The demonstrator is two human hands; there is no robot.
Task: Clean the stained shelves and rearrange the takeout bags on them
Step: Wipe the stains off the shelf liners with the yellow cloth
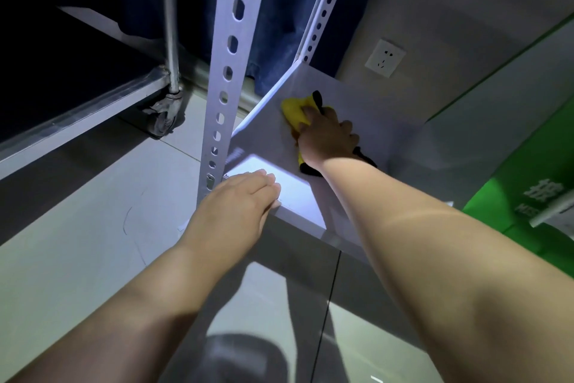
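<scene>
Writing shows on one thing only, the green bag [509,190] at about four o'clock of the view; on its face stands a large white Chinese character, blurred and seen at a slant, too unclear to read surely; just below it, toward seven o'clock of the character, runs a row of small white Latin capitals that seems to begin with "M"; the rest is hidden behind a white strip [553,211]; nothing else is legible.

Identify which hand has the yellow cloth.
The right hand grips the yellow cloth on the shelf; the left hand lies flat at the shelf's front corner, holding nothing.
</scene>
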